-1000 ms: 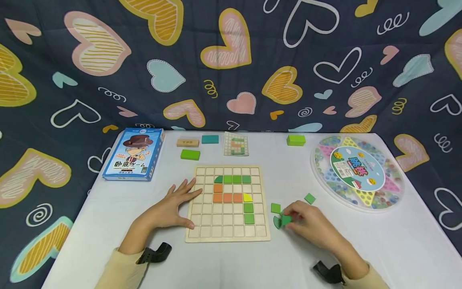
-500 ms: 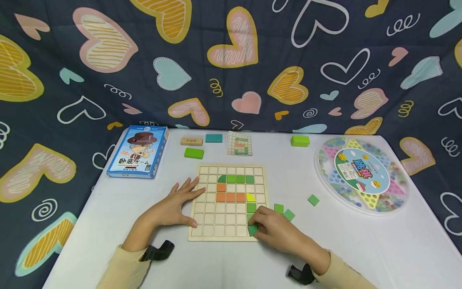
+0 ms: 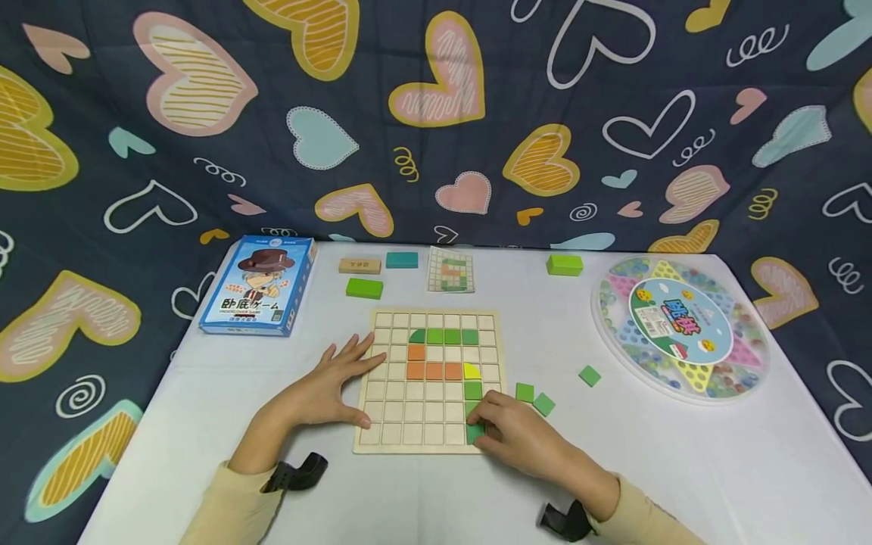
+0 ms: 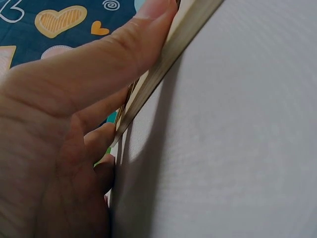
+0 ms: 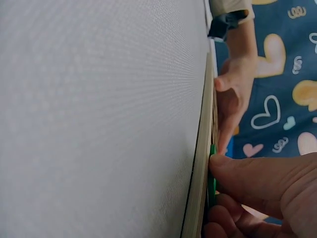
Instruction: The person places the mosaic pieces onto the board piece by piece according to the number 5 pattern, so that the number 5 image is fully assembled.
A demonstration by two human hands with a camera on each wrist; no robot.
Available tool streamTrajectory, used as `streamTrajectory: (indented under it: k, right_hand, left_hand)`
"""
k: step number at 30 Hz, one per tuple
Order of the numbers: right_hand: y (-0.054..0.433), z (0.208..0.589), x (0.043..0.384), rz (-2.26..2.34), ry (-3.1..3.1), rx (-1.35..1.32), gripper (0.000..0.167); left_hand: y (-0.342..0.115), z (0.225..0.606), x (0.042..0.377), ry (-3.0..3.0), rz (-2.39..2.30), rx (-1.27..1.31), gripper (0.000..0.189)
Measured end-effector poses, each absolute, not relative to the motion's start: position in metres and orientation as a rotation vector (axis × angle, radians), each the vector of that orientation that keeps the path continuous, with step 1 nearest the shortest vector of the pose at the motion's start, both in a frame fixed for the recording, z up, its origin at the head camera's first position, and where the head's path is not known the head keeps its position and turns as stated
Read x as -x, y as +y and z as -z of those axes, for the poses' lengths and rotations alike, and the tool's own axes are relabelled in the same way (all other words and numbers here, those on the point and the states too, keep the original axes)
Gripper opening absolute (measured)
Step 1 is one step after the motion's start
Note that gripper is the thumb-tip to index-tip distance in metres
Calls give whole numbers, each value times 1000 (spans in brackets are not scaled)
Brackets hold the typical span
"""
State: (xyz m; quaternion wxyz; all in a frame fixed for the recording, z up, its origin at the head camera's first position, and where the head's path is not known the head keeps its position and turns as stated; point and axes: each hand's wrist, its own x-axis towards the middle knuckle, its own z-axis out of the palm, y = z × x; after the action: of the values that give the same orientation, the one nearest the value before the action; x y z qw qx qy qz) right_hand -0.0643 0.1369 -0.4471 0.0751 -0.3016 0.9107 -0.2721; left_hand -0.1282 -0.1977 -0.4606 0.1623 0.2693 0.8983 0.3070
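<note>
A: What does the right hand (image 3: 521, 435) hold?
B: Thumb and fingers pinch a dark green piece (image 3: 474, 434) at the bottom row of the grid board (image 3: 412, 434), lower centre of the frame.
A: And the left hand (image 3: 327, 390)?
B: Fingers spread, it rests on the board's left edge.
A: Beyond?
B: Green tiles (image 3: 524, 392) lie right of the board; a blue box (image 3: 255, 291), left; a round case (image 3: 681, 325), right.

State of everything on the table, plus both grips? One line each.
Board: flat, partly tiled
Left grip: spread, touching board
Right grip: holding green tile at board corner
Loose tiles: three, flat
Card: face up
Blocks: lying flat
Blue box: looks closed
Round case: looks closed
</note>
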Motion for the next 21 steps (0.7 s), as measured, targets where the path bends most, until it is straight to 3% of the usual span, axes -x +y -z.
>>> streamTrajectory:
  k: [7,13,17,21]
  right_hand:
    - [146,443,63,911,2732,848,23]
    - [189,440,67,1070,2819,732,32]
    - [221,444,71,959,2863,585,35]
    - [237,449,75,848,2850,601,33]
  left_hand:
    - [-197,461,127,2566,-883,-755,107]
    - [-196,461,127,2561,-883,-760,106]
    - [-197,461,128,2560,-884,-765,106]
    - [-197,461,128,2561,-876,-759,106]
